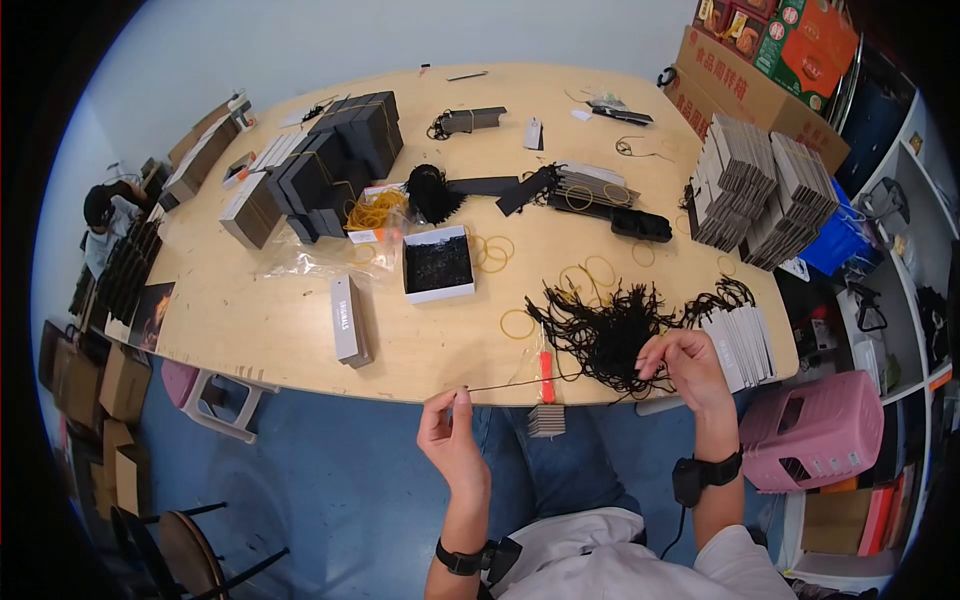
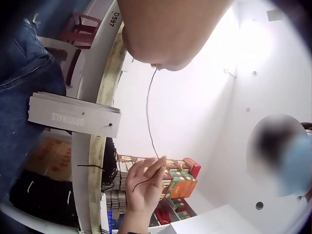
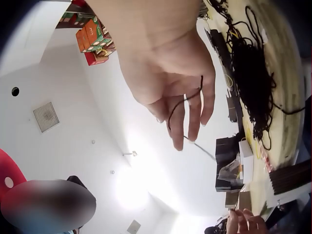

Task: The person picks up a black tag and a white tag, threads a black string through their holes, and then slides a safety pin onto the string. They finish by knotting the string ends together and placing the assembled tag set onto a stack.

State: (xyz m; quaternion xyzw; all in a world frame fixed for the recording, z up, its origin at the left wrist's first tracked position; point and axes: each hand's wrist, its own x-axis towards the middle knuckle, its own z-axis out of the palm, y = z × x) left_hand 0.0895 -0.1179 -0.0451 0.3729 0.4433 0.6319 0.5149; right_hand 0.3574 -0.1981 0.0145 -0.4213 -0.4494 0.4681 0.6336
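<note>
A thin black cord (image 2: 147, 112) runs stretched between my two hands. My left hand (image 1: 455, 445) pinches one end between thumb and fingertip, just off the table's front edge. My right hand (image 1: 692, 372) pinches the cord near its other end, and a short loose tail curls across the palm in the right wrist view. Beneath the right hand lies a tangled heap of black cords (image 1: 610, 330). A stack of grey tags (image 2: 73, 115) marked ORIGINALS juts out from the table edge by my lap. White tags with black cords (image 1: 742, 348) fan out right of the heap.
On the table (image 1: 240, 345) stand an upright ORIGINALS tag stack (image 1: 350, 322) and a white box (image 1: 440, 295) of small black pieces. A red strip (image 1: 546, 377) lies near the front edge. Bundled grey cards (image 1: 735, 185) rise at the right; a pink stool (image 1: 815, 435) stands below.
</note>
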